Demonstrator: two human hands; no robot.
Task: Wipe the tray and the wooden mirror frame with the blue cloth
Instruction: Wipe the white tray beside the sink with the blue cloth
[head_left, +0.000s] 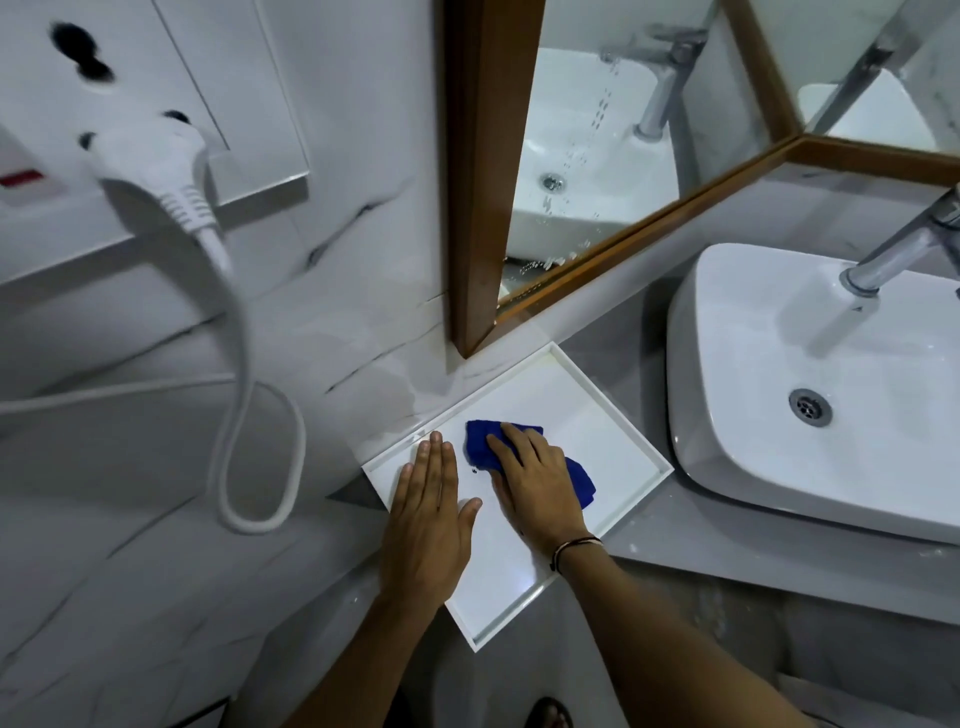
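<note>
White shallow rectangular plastic tray (613, 410): lies flat on the grey counter (649, 332), its far corner just below the bottom corner of the brown wooden mirror frame (475, 182), the white ceramic basin (753, 467) just beside it. Blue crumpled cloth (480, 441): inside the tray, toward its far half. Right hand (535, 480): on top of the cloth, fingers spread and pressing it flat to the tray floor rather than clenched around it; dark cord bracelet (576, 545) at the wrist. Left hand (428, 519): beside the cloth, palm down on the tray's near side, fingers straight and together, holding nothing. White plug and cable (182, 192): on the wall well away from the tray. Chrome tap (893, 254): over the basin.
</note>
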